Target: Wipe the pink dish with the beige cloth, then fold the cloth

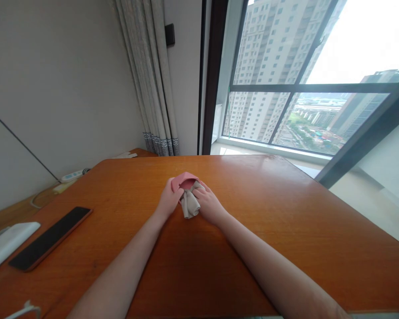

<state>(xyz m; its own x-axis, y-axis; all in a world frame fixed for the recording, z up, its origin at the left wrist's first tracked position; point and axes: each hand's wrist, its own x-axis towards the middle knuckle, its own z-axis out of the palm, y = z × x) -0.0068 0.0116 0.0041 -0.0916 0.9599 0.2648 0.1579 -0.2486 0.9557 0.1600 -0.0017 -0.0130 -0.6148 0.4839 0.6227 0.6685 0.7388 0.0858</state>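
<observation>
Over the middle of the wooden table (246,199), my left hand (167,198) is closed round the left side of a small pink holder (185,177). The holder has a shadowed opening that faces me; its exact kind I cannot make out. A crumpled pale beige cloth (190,207) hangs out at the front of that opening. My right hand (210,203) grips the cloth at its upper right, with the fingers close against the holder's right edge. How much of the cloth lies inside the holder is hidden.
To the left lie a long black flat pad (51,237) and a white device (11,243). A white cable (25,310) reaches in at the lower left. Against the wall is a power strip (75,175). A curtain (153,79) and window frame (262,88) stand beyond the table.
</observation>
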